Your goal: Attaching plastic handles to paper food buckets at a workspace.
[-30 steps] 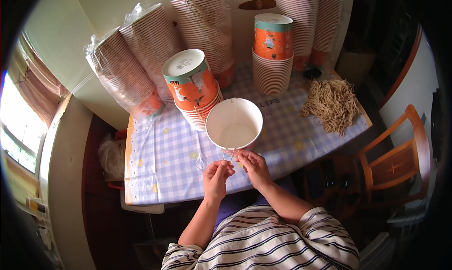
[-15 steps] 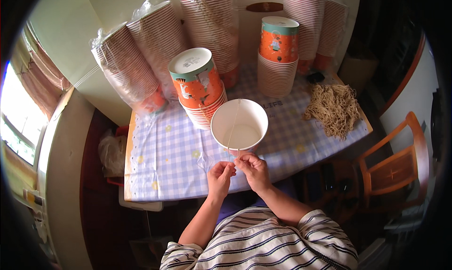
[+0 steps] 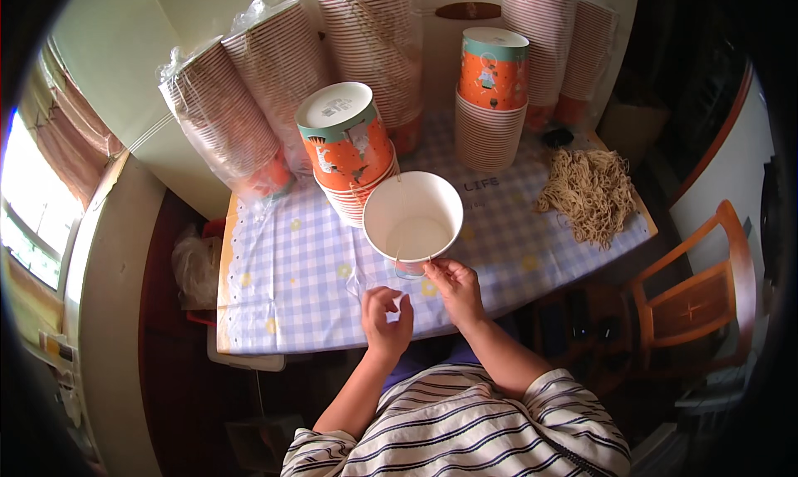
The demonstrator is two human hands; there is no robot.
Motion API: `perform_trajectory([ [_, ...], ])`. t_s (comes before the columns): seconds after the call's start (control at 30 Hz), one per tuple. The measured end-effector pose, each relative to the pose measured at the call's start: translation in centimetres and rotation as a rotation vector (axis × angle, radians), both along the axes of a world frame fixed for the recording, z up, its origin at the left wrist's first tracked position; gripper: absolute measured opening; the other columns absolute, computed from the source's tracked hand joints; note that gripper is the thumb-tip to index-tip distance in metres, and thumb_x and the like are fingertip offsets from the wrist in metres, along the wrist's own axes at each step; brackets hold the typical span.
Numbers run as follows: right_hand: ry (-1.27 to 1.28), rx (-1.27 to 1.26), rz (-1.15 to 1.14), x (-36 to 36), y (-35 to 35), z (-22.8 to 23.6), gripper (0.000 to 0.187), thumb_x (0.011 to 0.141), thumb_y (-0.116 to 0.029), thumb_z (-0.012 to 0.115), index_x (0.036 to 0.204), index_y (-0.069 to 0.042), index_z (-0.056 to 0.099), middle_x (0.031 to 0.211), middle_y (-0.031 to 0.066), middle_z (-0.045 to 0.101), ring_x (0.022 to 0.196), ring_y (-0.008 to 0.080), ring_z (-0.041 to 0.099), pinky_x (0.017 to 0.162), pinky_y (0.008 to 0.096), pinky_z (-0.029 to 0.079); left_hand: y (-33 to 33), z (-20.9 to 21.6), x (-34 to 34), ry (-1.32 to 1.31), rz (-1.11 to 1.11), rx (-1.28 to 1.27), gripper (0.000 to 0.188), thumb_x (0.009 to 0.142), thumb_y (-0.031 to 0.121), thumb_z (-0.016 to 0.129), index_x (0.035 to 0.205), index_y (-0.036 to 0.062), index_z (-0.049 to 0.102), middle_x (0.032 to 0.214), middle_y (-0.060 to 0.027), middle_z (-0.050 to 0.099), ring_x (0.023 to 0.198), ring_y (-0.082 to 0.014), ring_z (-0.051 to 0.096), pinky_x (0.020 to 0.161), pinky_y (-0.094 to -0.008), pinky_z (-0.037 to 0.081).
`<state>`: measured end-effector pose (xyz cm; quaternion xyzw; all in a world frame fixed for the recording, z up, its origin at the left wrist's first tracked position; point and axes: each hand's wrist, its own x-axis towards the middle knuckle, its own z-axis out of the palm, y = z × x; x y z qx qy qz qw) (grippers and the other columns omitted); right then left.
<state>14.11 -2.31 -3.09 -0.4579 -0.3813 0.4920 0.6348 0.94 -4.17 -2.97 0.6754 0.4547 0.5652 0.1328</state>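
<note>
A white-lined paper bucket (image 3: 413,215) stands on the table in front of me, its open mouth facing up. A thin string (image 3: 398,246) shows at its front rim, and a bit of it shows at the far rim. My right hand (image 3: 457,292) is at the bucket's front side, thumb and forefinger pinched together at the string, touching the bucket. Nearer to me and to the left, my left hand (image 3: 386,319) is off the bucket. Its fingers are curled, the thumb stands apart from them, and nothing shows between.
Behind the bucket stand an orange and green upside-down stack of buckets (image 3: 345,148) and another stack (image 3: 492,103). Bagged stacks (image 3: 220,111) line the wall. A heap of tan strings (image 3: 588,196) lies on the right of the checked tablecloth (image 3: 291,298). A wooden chair (image 3: 694,286) stands at right.
My left hand has let go of the string and drawn slightly down, its fingers opening. My right hand has moved a little right, up against the bucket. The bucket has shifted slightly left.
</note>
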Motion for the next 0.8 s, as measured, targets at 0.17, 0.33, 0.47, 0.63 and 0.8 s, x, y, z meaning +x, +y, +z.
perform_trajectory([
  [0.17, 0.264, -0.060, 0.119, 0.7, 0.1, -0.2, 0.017, 0.085, -0.017, 0.065, 0.093, -0.003, 0.065, 0.078, -0.0007, 0.063, 0.060, 0.0025, 0.044, 0.057, 0.0180, 0.036, 0.3, 2.6, 2.1, 0.049, -0.179, -0.040, 0.024, 0.075, -0.006, 0.063, 0.097, 0.0022, 0.058, 0.096, -0.0148, 0.060, 0.065, -0.0222, 0.059, 0.059, -0.0293, 0.051],
  [0.33, 0.299, -0.061, 0.151, 1.3, -0.3, -0.4, 0.013, 0.086, -0.015, 0.064, 0.093, -0.004, 0.065, 0.077, -0.0012, 0.063, 0.059, 0.0023, 0.041, 0.054, 0.0176, 0.033, 1.3, 1.2, 2.0, 0.083, -0.175, -0.252, 0.017, 0.078, 0.000, 0.063, 0.095, 0.0029, 0.061, 0.080, -0.0124, 0.061, 0.063, -0.0233, 0.061, 0.056, -0.0307, 0.051],
  [0.47, 0.233, -0.029, 0.130, 0.9, -0.8, -0.1, 0.013, 0.086, -0.013, 0.064, 0.094, -0.003, 0.064, 0.082, -0.0004, 0.063, 0.063, 0.0022, 0.046, 0.058, 0.0179, 0.038, 1.3, 0.5, 2.2, 0.042, -0.173, -0.166, 0.014, 0.077, 0.000, 0.063, 0.091, 0.0031, 0.061, 0.076, -0.0119, 0.060, 0.060, -0.0248, 0.060, 0.049, -0.0318, 0.049],
  [0.63, 0.141, -0.013, 0.076, 0.5, -1.0, -1.0, 0.013, 0.085, -0.009, 0.064, 0.095, -0.002, 0.061, 0.086, -0.0002, 0.062, 0.073, 0.0030, 0.053, 0.070, 0.0180, 0.045, 1.5, 0.4, 2.2, 0.107, -0.158, -0.117, 0.015, 0.074, -0.001, 0.063, 0.088, 0.0035, 0.060, 0.074, -0.0119, 0.059, 0.061, -0.0278, 0.059, 0.050, -0.0338, 0.048],
  [0.8, 0.139, 0.024, 0.004, -0.1, -0.7, -0.7, 0.014, 0.085, -0.012, 0.065, 0.094, -0.002, 0.062, 0.079, -0.0021, 0.060, 0.063, 0.0008, 0.048, 0.057, 0.0165, 0.041, 1.5, 0.1, 2.0, 0.183, -0.138, -0.097, 0.016, 0.071, -0.001, 0.064, 0.086, 0.0041, 0.060, 0.073, -0.0121, 0.058, 0.065, -0.0298, 0.058, 0.057, -0.0378, 0.047],
])
